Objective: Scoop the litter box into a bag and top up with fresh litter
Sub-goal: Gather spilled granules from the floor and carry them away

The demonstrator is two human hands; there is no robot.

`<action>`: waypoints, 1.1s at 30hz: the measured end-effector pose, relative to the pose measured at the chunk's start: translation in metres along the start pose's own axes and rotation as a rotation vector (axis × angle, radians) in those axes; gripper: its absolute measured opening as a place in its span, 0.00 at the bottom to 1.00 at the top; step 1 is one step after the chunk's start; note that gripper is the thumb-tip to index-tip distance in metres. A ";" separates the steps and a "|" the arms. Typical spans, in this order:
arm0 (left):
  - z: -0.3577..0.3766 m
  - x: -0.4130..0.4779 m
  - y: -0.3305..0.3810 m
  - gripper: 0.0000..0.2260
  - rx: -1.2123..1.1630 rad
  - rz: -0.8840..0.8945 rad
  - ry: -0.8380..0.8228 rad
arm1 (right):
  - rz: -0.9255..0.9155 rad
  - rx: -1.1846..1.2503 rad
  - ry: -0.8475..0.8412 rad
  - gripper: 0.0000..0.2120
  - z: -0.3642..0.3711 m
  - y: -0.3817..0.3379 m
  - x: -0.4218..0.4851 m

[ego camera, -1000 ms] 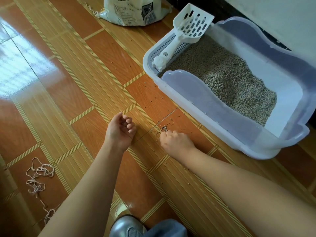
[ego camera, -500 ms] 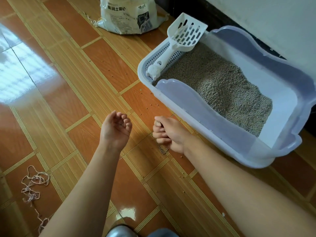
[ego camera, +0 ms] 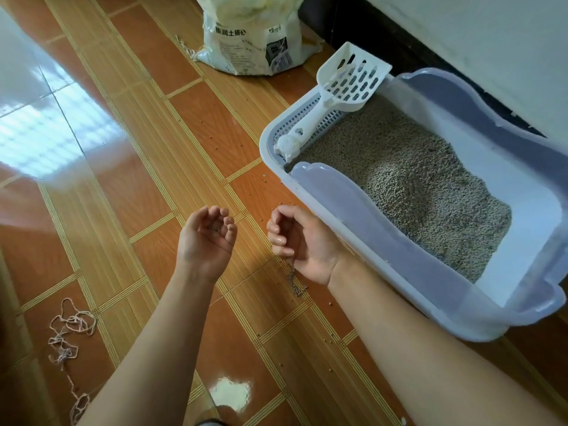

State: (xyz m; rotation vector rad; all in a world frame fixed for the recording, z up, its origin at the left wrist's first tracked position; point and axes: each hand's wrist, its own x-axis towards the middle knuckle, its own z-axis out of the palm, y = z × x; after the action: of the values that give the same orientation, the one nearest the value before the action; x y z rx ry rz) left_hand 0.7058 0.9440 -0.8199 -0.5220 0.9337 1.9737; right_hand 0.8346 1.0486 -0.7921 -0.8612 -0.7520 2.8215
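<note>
Currently stray-litter cleanup, I think: spilled granules (ego camera: 296,284) lie on floor (ego camera: 147,167) beside litter box (ego camera: 384,241). Left hand (ego camera: 206,241) cupped open; right hand (ego camera: 302,244) curled, contents unclear. Next: precise pinch on that small pile.

A home interior is indicated, seen at floor level. Evidence noted: glossy orange floor tiles (ego camera: 138,149), a plastered wall (ego camera: 491,41) with dark skirting (ego camera: 368,35), a cat litter box (ego camera: 399,256) set near it, a scoop (ego camera: 344,87) laid on its rim, a litter bag (ego camera: 252,38) stood nearby, and string (ego camera: 67,333) and litter granules (ego camera: 296,285) scattered on the tiles.
</note>
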 end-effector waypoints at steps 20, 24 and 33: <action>0.147 -0.217 0.152 0.22 -0.159 0.120 0.138 | -0.018 0.240 0.250 0.13 0.237 -0.133 -0.123; 0.202 -0.295 0.206 0.18 -0.195 0.165 0.177 | -0.017 0.299 0.273 0.14 0.314 -0.177 -0.172; 0.306 -0.459 0.337 0.17 -0.293 0.259 0.156 | -0.056 0.345 0.234 0.11 0.499 -0.271 -0.278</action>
State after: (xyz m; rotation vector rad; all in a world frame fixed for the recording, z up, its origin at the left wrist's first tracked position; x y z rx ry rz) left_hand 0.6656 0.8220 -0.1862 -0.7608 0.8438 2.3504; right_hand 0.7806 1.0068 -0.1635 -1.0592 -0.2440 2.6238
